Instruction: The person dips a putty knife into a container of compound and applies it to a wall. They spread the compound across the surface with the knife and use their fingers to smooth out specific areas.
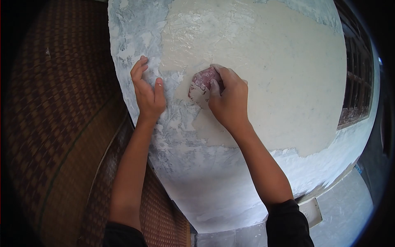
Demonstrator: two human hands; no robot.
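Head cam | R hand (230, 96) pinching putty-smeared maroon scraper (200, 84) btwn thumb + fingers, at wall (181, 160) | L hand (150, 96) empty, loosely spread, L of grip; wall contact unclear | cream putty coat (292, 82) R of grip | tip: low blade angle, even press., feather coat edge

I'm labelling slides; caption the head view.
Right hand presses a plaster-smeared dark red scraper to a patchy wall, left hand raised beside it.
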